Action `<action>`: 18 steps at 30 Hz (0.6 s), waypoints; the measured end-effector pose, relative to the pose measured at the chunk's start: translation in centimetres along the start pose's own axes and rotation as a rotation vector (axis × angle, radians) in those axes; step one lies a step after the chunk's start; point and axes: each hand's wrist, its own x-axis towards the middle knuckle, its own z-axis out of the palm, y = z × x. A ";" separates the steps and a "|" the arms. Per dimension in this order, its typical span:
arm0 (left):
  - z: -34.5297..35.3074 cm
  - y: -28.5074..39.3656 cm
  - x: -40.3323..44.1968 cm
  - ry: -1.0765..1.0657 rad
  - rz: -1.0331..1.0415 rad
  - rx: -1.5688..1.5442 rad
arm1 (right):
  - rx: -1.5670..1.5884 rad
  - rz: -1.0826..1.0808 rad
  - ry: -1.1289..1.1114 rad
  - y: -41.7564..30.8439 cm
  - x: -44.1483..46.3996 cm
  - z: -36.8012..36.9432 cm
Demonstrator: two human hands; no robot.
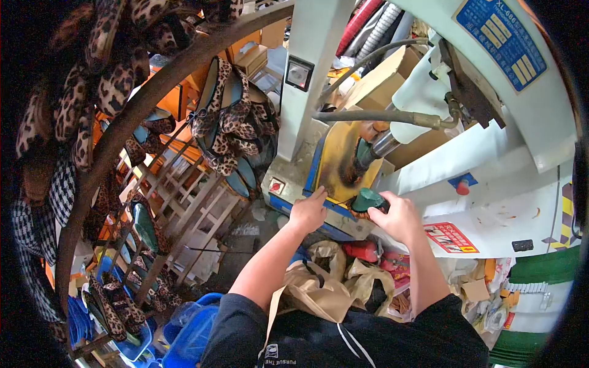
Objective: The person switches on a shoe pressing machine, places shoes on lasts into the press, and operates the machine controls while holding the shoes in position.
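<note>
My right hand (399, 218) is closed around a shoe with a green inside (368, 199), held at the front edge of the press machine. My left hand (308, 213) rests at the same edge, to the left of that shoe, its fingers stretched toward the scorched yellow pad (331, 162). What lies under those fingertips is partly hidden. Behind the shoe, another dark shoe with a green inside (363, 153) sits on the pad, below the shiny metal rod (386, 146) of the press.
A curved rack bar (184, 56) and metal rack on the left carry several leopard-print shoes (230, 116). Blue bins (193, 331) stand low left. A hose (380, 116) crosses above the pad. A red knob (462, 187) sits on the machine's right. Bags (331, 254) lie below my hands.
</note>
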 end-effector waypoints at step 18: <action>0.0 0.1 -0.1 -0.019 -0.028 0.011 | 0.036 -0.014 0.028 0.5 -0.4 0.6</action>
